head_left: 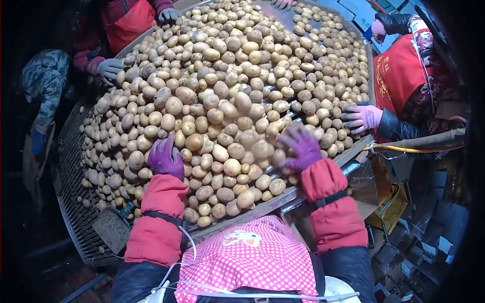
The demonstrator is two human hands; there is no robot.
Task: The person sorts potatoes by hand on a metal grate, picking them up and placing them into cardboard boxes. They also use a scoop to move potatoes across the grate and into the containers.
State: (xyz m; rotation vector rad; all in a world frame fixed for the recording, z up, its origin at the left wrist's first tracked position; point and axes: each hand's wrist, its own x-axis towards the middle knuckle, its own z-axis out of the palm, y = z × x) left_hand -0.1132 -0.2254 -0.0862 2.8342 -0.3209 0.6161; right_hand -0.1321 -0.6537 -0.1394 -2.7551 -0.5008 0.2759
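L hand [165, 157] lies palm-down on heaped potatoes [222, 101], fingers loose, nothing gripped. R hand [302, 147] is blurred & splayed over them; can't tell if holding. Risk: a hasty sweep rolls potatoes off table rim [348, 153].

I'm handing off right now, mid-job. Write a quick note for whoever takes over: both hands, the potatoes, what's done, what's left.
Left hand: open, palm down on the potatoes near the close edge.
Right hand: blurred, fingers spread over potatoes at the near right edge; nothing visible in its grip.
Potatoes: heaped across the sorting table.
Co-workers: a pink-gloved hand on the pile at right, a grey-gloved hand at far left.
Done: cannot tell.
Left: the heap covers most of the table.
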